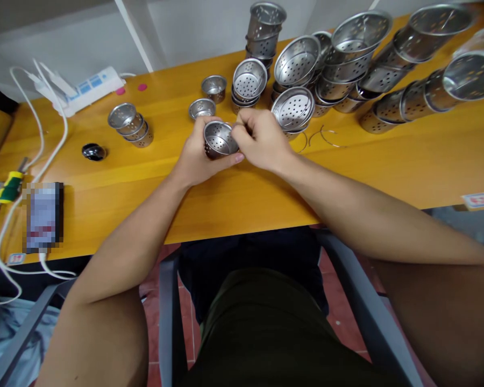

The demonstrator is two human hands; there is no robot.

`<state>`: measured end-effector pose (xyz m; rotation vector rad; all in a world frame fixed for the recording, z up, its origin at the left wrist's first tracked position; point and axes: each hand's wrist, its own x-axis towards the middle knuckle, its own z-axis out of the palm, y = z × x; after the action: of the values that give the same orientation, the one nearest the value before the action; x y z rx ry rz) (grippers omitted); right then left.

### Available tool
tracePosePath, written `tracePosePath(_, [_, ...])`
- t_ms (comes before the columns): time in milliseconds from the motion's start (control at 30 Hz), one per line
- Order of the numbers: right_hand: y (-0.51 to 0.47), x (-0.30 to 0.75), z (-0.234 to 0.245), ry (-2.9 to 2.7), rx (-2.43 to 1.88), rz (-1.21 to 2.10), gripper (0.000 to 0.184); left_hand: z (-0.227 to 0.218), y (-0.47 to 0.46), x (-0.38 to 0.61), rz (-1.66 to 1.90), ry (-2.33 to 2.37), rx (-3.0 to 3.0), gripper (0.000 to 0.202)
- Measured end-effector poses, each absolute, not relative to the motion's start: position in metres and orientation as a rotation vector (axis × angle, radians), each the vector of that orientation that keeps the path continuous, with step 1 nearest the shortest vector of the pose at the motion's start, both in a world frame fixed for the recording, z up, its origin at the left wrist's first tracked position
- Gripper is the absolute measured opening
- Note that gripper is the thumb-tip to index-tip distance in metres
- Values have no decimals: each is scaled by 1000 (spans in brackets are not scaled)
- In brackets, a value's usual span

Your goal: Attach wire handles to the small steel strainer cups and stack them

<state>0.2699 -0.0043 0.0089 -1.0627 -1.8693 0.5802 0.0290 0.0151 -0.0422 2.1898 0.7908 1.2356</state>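
Observation:
My left hand (197, 156) is wrapped around a small perforated metal cup (220, 138), its open mouth tilted up toward me. At the cup's right rim my right hand (264, 137) is closed, thumb and fingers pinched together; what they grip, if anything, is hidden. Just behind my hands stand two small metal cups, a nearer one (201, 109) and a farther one (214, 88). Thin curved wires (325, 137) lie on the table right of my right hand.
Stacks of larger perforated metal cups (347, 59) crowd the back right. To the left are a short cup stack (131, 126), a shiny black object (93, 152), a power strip (89, 88), a charging phone (44, 217) and a screwdriver (11, 185) on the wooden table (242, 207).

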Motion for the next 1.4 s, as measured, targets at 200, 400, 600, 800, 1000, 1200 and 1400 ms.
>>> tracePosePath(200, [-10, 285, 23, -1810, -841, 808, 51, -43, 17, 30, 1254, 738, 2004, 89])
tracePosePath(400, [-16, 300, 41, -1937, -660, 1137, 73, -34, 13, 28, 1128, 797, 1846, 83])
tracePosePath(600, [-15, 302, 40, -1957, -669, 1116, 71, -32, 9, 32, 1122, 832, 1900, 87])
tracePosePath(800, [-12, 305, 37, -1982, -670, 1170, 68, -44, 14, 29, 1165, 807, 2021, 100])
tracePosePath(1000, [-11, 305, 32, -1986, -672, 1219, 65, -49, 15, 28, 1150, 811, 2047, 91])
tracePosePath(1200, [-10, 304, 32, -1969, -640, 1260, 62, -48, 14, 28, 1133, 770, 2069, 92])
tracePosePath(1400, [-9, 306, 33, -2003, -600, 1298, 54, -48, 13, 28, 1136, 779, 2108, 98])
